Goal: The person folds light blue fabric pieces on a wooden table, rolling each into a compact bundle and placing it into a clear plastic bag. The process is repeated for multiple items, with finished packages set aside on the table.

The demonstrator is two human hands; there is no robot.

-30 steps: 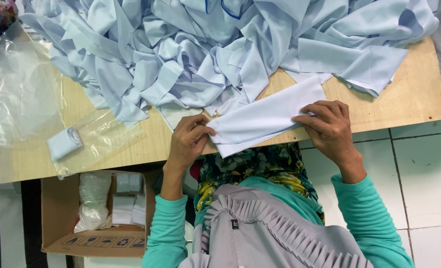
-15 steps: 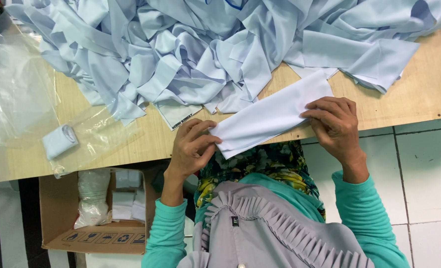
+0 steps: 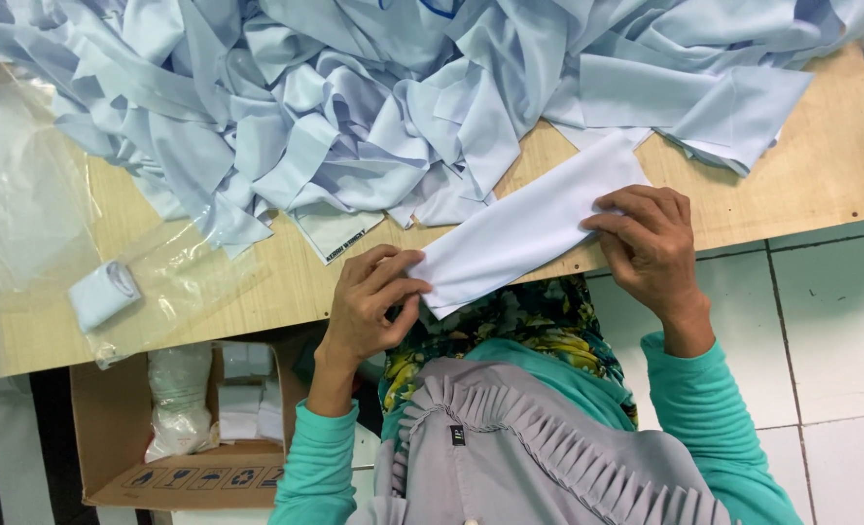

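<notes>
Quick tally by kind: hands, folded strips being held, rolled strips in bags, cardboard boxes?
Hands: 2, left hand and right hand
Held folded strip: 1
Rolled strip in a clear bag: 1
Cardboard box: 1
Total: 5

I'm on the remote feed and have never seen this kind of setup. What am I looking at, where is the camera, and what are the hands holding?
There is no machine here: a person works with bare hands, filmed from a head-worn camera looking down. The left hand and right hand each pinch an end of a folded pale blue cloth strip at the edge of a wooden table. Behind it lies a pile of pale blue fabric pieces. At the left sit clear plastic bags, one holding a small folded piece. A cardboard box stands below the table.
</notes>
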